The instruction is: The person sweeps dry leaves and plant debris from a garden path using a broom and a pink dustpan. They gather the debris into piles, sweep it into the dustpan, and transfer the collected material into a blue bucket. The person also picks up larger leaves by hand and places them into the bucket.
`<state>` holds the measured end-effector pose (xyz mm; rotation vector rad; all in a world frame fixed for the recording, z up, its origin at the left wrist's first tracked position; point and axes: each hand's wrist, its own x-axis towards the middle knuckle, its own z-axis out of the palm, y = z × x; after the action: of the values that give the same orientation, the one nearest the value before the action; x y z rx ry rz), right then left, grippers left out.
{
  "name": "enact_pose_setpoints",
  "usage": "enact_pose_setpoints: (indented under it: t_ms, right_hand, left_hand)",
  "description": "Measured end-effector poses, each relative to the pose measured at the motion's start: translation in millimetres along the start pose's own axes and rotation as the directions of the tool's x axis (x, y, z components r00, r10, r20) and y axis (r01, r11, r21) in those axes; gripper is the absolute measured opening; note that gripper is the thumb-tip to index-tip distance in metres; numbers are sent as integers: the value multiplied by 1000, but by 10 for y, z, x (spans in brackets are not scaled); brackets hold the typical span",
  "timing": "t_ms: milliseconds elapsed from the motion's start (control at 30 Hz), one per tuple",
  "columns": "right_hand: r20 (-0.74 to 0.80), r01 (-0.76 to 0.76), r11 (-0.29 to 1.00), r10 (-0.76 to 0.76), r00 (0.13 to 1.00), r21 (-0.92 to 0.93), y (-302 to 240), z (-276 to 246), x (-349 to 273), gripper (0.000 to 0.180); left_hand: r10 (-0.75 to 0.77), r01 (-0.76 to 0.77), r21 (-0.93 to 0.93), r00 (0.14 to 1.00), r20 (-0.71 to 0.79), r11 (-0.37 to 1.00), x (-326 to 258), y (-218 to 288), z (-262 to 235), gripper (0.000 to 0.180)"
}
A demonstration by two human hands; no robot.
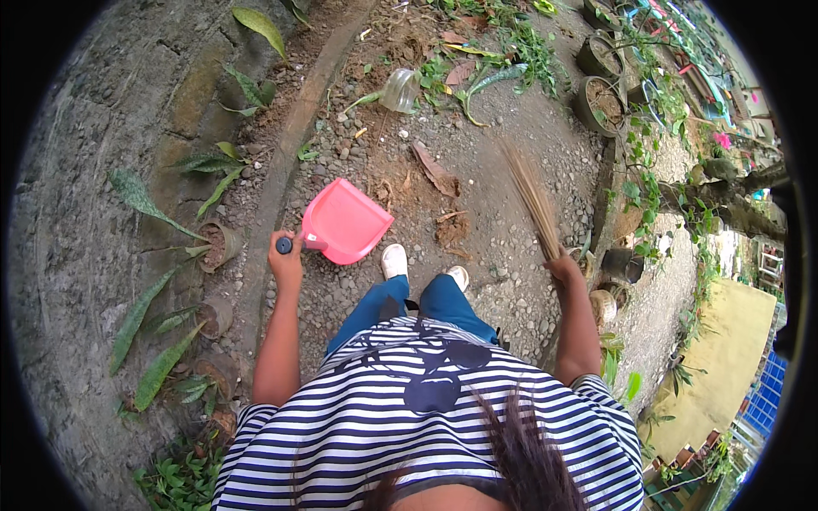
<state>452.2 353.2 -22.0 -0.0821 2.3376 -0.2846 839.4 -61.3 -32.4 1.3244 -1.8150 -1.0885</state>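
Note:
My left hand (287, 256) is closed round the handle of a pink dustpan (348, 220), whose dark handle end pokes out above the fist. The dustpan's scoop faces away from me, to the right of that hand, above the gravelly ground. On the other side, my right hand (563, 269) grips a stick broom (532, 196) by its lower end; the bristles fan out forward and look slightly blurred. Between the two tools lie a brown dry leaf (437, 170) and a small heap of brown soil and debris (452, 228).
A clear plastic container (400, 90) lies farther ahead beside pulled green plants (503, 64). Potted snake plants (220, 243) line the concrete wall (111, 247) at left, behind a low curb (298, 128). Several pots (599, 106) edge the path at right.

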Motion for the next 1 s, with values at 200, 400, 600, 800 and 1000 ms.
enact_pose_setpoints:
  t_ms: [200, 400, 600, 800, 1000]
  right_hand:
    - [289, 192, 880, -66, 955, -434, -526, 1265, -346, 68]
    - [516, 163, 977, -71, 854, -136, -574, 296, -941, 76]
    - [276, 107, 969, -42, 960, -223, -360, 108, -662, 73]
    - [499, 344, 766, -35, 866, -543, -813, 1058, -1079, 74]
    - [544, 63, 986, 31, 838, -153, -565, 117, -1402, 79]
  left_hand:
    - [3, -6, 33, 997, 72, 999, 2, 83, 293, 27]
    - [22, -24, 19, 997, 77, 1000, 141, 0, 298, 26]
    - [68, -74, 60, 992, 104, 995, 205, 84, 312, 25]
    - [-21, 8, 93, 991, 134, 996, 270, -23, 384, 26]
    - [-17, 5, 101, 994, 112, 995, 291, -194, 319, 25]
